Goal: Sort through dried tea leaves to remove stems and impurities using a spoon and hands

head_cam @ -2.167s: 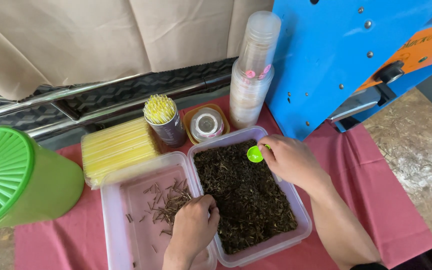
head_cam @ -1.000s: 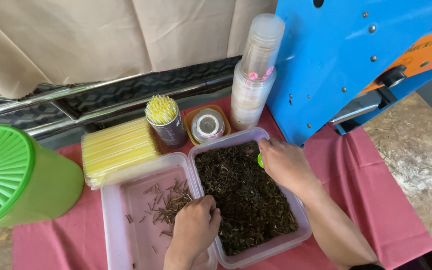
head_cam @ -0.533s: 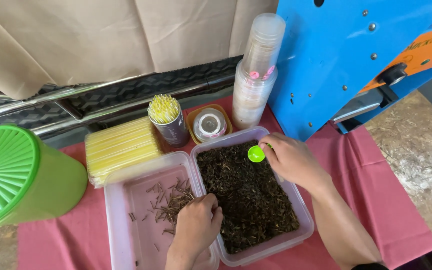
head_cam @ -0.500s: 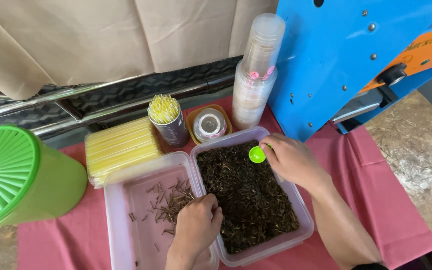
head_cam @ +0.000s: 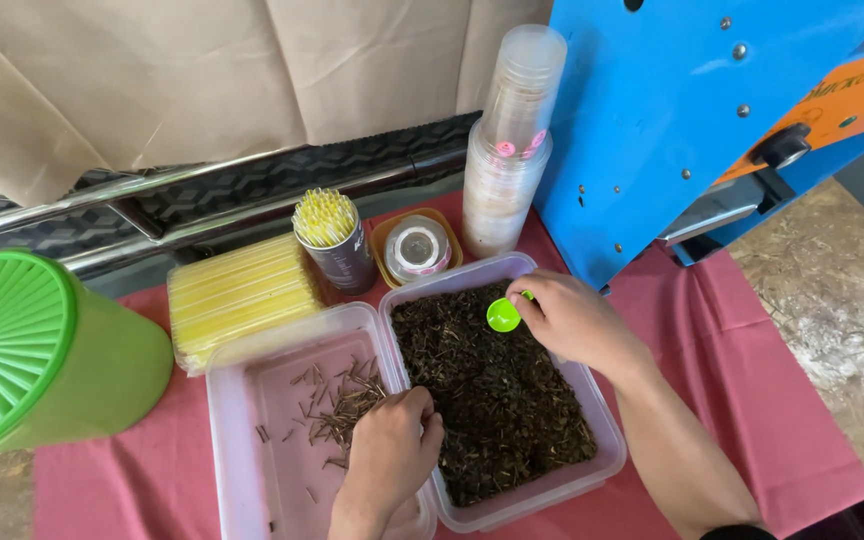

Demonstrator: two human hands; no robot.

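Observation:
My right hand [head_cam: 574, 318] holds a small green plastic scoop [head_cam: 502, 315] over the far end of a clear tub [head_cam: 607, 432] filled with dark dried tea leaves [head_cam: 492, 390]. My left hand [head_cam: 388, 452] rests at the divide between that tub and a second clear tub [head_cam: 227, 430], its fingers pinched together at the edge of the leaves; what they hold is hidden. The second tub has a small heap of brown stems [head_cam: 337, 410] on its bottom.
A green lidded jug [head_cam: 37, 350] stands at left. Behind the tubs are a box of yellow straws [head_cam: 237, 292], a can of straws [head_cam: 330, 240], a small lidded cup [head_cam: 417, 246], stacked clear cups [head_cam: 507, 140]. A blue machine [head_cam: 692, 110] stands at right on the red cloth [head_cam: 742, 380].
My right hand dipped the scoop toward the leaves, lifted it again, and now holds it slightly further left. My left hand has stayed in place.

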